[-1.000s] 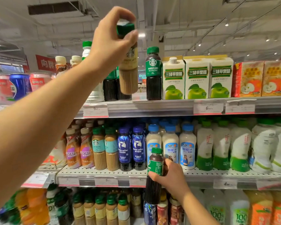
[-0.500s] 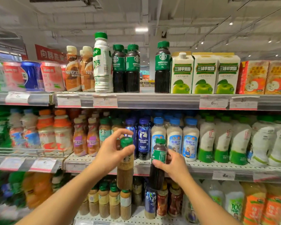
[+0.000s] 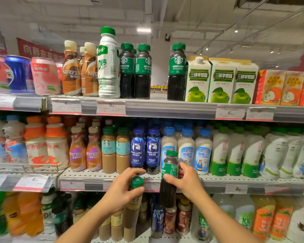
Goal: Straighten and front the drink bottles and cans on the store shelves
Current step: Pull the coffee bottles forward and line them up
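Two bare forearms, left hand [image 3: 123,192], right hand [image 3: 186,181], sleeveless, ringless.

Lower centre of frame: left hand [image 3: 120,192] gripping a tan latte bottle [image 3: 134,204] near its green cap. Right hand [image 3: 187,181] gripping a dark Americano bottle [image 3: 169,179], upright before the middle shelf [image 3: 235,179].

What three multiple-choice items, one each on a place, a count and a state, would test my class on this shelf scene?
1. Where is the gap among the Americano bottles?
A. top shelf
B. middle shelf
C. bottom shelf

2. How many apple cartons stand in the front row?
A. one
B. three
C. five

3. What is the right hand doing?
A. hanging free
B. pressing a can
C. gripping a dark bottle

Key: 1 A, bare top shelf shows between the second and third Americano bottles; 2 B, three green-apple fronts sit side by side; 3 C, fingers curl round the dark bottle's label.
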`<state>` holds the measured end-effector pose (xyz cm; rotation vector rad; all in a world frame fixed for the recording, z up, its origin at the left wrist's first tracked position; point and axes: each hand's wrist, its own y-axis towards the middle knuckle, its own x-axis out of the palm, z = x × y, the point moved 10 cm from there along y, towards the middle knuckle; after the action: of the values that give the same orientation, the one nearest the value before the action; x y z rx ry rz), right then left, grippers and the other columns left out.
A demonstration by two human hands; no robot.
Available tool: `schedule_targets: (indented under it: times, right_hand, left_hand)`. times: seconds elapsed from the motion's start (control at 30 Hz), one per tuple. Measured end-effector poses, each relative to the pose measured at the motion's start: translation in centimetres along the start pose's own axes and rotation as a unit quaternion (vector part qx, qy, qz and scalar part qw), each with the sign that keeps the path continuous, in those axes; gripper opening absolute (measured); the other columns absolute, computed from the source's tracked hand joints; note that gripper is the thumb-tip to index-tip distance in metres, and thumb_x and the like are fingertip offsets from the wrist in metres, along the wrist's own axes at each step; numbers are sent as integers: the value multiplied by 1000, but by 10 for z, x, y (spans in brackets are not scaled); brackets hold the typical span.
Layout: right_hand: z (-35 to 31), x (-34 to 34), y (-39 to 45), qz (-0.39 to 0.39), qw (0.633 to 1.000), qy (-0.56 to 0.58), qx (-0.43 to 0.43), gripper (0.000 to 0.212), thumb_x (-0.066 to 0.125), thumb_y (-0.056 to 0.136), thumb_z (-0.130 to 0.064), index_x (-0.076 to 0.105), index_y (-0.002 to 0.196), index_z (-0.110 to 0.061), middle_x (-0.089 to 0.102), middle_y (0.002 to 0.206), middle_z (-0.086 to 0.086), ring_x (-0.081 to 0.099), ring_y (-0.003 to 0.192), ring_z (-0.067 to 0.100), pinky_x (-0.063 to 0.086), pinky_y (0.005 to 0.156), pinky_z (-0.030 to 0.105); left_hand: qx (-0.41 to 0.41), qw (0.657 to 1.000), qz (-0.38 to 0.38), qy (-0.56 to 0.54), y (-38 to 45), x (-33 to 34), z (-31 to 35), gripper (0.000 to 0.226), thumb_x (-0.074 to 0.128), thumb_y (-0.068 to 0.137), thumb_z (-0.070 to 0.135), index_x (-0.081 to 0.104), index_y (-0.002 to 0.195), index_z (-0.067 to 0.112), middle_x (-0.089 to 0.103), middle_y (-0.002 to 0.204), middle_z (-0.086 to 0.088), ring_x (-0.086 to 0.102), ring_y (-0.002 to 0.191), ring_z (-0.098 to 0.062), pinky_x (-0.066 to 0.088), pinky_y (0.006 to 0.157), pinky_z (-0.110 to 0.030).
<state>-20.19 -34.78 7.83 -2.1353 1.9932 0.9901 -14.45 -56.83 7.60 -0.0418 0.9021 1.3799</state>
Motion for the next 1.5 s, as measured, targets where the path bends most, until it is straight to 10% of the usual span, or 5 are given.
schedule_targets:
  times: [0.33,0.7,1.1,1.33,1.5]
  right_hand:
    - [-84,-13,-11,-91,993,-52,-48,76,88,64,-53,59,131,-35,70,121,-18,67,109,2,54,101,41]
    - [-333,-138,53,181,955,-86,-218,34,82,79,-45,67,101,-25,68,92,-11,64,84,8,49,74,29]
    - [-339,-117,100,268,892,-334,-143,60,75,86,-52,54,118,-7,64,113,13,62,103,33,40,72,34]
    - [-330,-111,98,255,888,-365,-117,67,73,87,-56,52,126,-6,66,115,15,64,104,36,45,70,36]
    - [-312,-103,80,266,902,-321,-114,70,77,85,-46,41,134,-13,68,108,15,66,99,37,51,74,38]
  left_hand:
    - [-23,996,-24,-77,5,-3,-11,59,80,86,20,56,136,38,63,129,10,63,117,-10,54,96,-27]
    - [-43,995,-27,-89,10,-5,-20,53,81,85,27,60,132,40,67,114,17,67,107,-12,56,91,-27]
    - [-44,993,-8,-108,13,-19,10,57,80,85,14,59,130,42,67,118,5,67,106,-6,55,86,-21]
    - [53,990,75,-105,50,-86,111,76,79,87,22,42,144,56,60,87,-4,63,74,-18,59,80,-41]
    - [46,990,134,-26,83,-127,152,93,77,88,28,17,155,52,48,77,3,47,60,-2,44,61,-19]
